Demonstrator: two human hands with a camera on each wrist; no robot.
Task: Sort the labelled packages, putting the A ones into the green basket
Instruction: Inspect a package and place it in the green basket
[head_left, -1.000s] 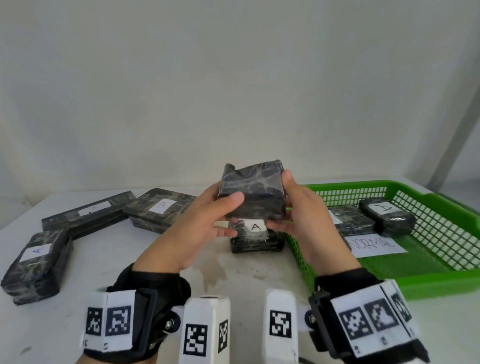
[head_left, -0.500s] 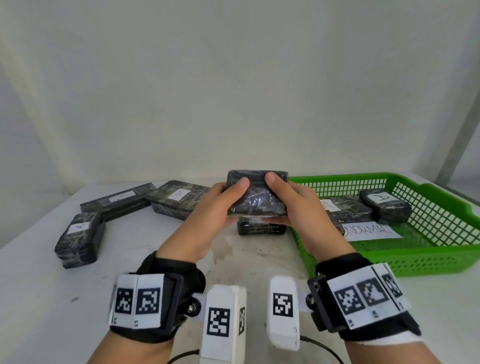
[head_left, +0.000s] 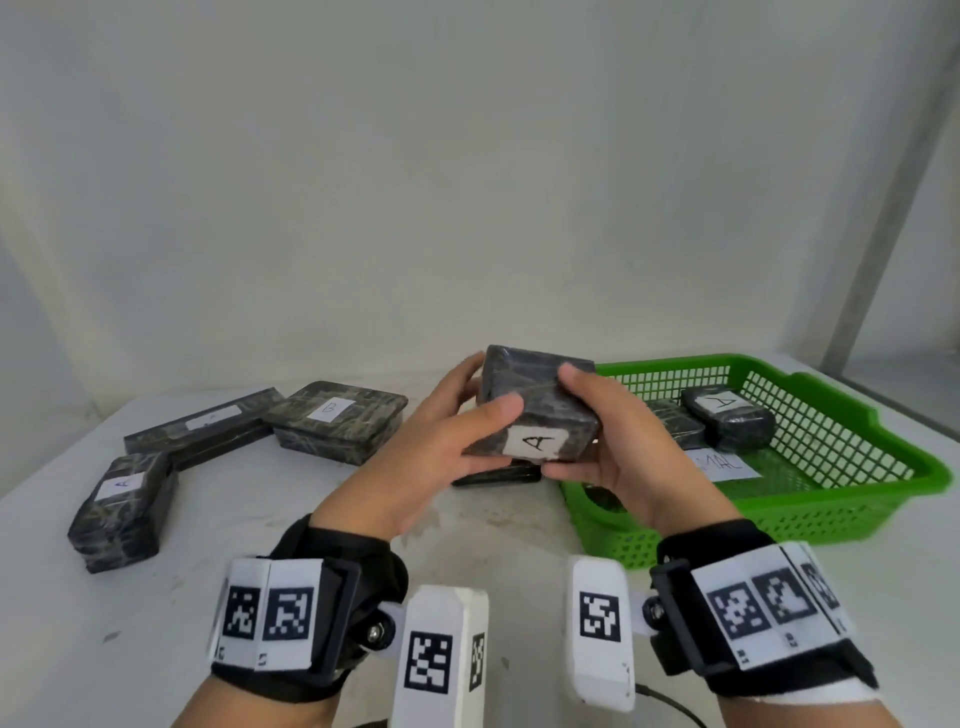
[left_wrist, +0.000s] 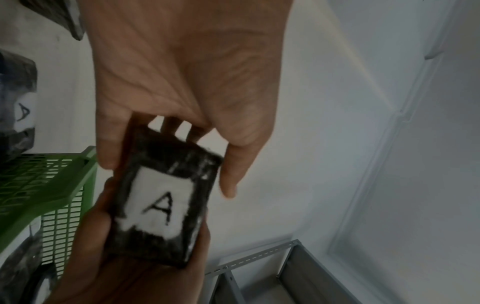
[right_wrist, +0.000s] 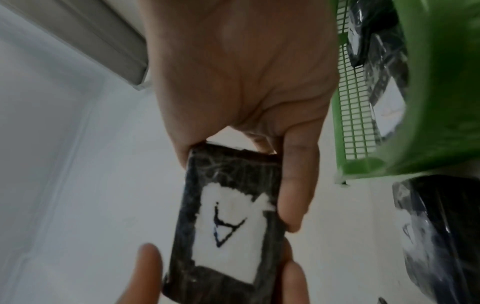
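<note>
Up off the white table (head_left: 270, 587), both hands held a dark plastic-wrapped package (head_left: 540, 410) between them, just left of the green basket (head_left: 883, 467). Its white label (head_left: 537, 443), marked A, faced the person. The left hand (head_left: 431, 457) gripped the package's left side, thumb curled over the near top edge and fingers wrapped round the far side. The right hand (head_left: 618, 441) gripped the right side, thumb on top and fingers curled underneath. From the left wrist view the label (left_wrist: 158, 205) read upright, with the left hand's fingers (left_wrist: 109, 142) and thumb clamped along the package's (left_wrist: 166, 160) two long edges. From the right wrist view the same label (right_wrist: 231, 230) read upside down, with the right hand's fingers (right_wrist: 296, 185) pressed along one edge of the package (right_wrist: 228, 168).

Under the held package another dark package (head_left: 498, 475) lay on the table, mostly hidden. Inside the basket sat a small A package (head_left: 727, 423) at the far side, a flatter package (head_left: 675, 423) just left of it, and a white paper sheet (head_left: 727, 465) with handwriting only partly readable.

On the left of the table lay a near package marked A (head_left: 124, 512), a long narrow package (head_left: 202, 434) whose label was too faint to read, and a broad flat package marked B (head_left: 337, 426) touching its far end.
</note>
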